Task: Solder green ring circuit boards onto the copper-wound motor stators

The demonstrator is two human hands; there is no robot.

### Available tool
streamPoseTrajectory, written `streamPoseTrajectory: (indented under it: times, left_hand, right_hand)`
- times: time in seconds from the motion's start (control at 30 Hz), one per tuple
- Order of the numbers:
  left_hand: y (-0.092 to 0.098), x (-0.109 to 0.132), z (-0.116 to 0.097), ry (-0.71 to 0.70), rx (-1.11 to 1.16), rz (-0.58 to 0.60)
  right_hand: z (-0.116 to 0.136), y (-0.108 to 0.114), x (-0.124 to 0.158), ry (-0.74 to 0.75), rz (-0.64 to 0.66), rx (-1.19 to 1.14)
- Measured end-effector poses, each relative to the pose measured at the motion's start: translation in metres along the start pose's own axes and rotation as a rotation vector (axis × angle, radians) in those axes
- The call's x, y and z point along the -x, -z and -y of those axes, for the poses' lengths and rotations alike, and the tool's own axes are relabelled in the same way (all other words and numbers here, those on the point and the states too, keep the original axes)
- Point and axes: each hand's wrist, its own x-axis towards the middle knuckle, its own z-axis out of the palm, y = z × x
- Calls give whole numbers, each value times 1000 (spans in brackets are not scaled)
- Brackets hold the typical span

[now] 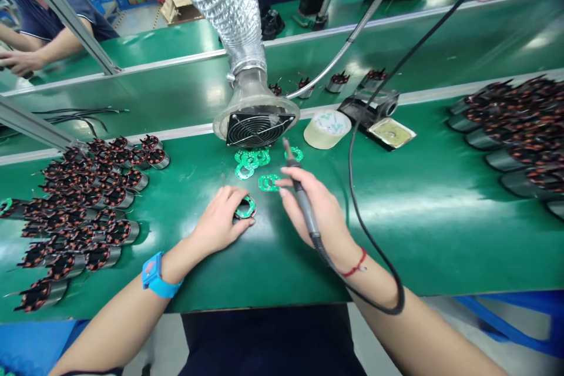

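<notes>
My left hand (222, 217) curls around a motor stator with a green ring-shaped circuit board (247, 207) on top; the hand hides most of its body. A soldering iron (304, 202) lies in the grip of my right hand (324, 211), its tip pointing away from me. The index finger of that hand reaches toward green ring boards (268, 183) lying flat on the bench; whether it touches them I cannot tell. More ring boards (247, 165) lie in a loose pile beyond my left hand. Another ring board (294, 154) is near the iron's tip.
A fume extractor (258, 123) hangs low beyond the boards. Right of it are a tape roll (328, 129) and a soldering stand with sponge (392, 132). Stators (101, 200) crowd the left; others (520, 135) fill the right. The iron's black cable (352, 176) loops across my right wrist.
</notes>
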Motion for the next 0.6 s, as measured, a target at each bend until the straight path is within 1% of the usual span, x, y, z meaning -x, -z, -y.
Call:
streamPoseTrajectory:
  times: [0.07,0.1,0.13,0.2,0.27,0.33,0.43,0.47,0.53,0.6]
  left_hand:
    - [9,1,3,42,-12,-1]
    - [15,1,7,85,-19,-33]
    - [22,1,11,138,-28,-82]
    - [39,-3,24,256,-53,-210]
    - [59,-15,39,359,-83,-323]
    - [78,-36,53,411,-125,-353]
    - [100,-84,72,466,-243,-359]
    - [104,-102,77,501,-283,-381]
    - [109,-136,87,527,-321,-421]
    - [110,-163,94,542,-348,-456]
  right_hand:
    - [-19,15,-15,19,-42,144]
    - [-30,22,-22,43,-55,256]
    - [-42,27,-29,49,-72,371]
    - [-64,35,-40,11,-34,499]
    - [-80,39,-45,-52,45,468]
    - [-88,38,-45,-71,45,389]
    - [-91,36,-39,-17,-33,247]
    - [-91,36,-37,7,-58,202]
    - [-90,37,-35,43,-91,140]
    - [-91,39,-34,69,-117,117]
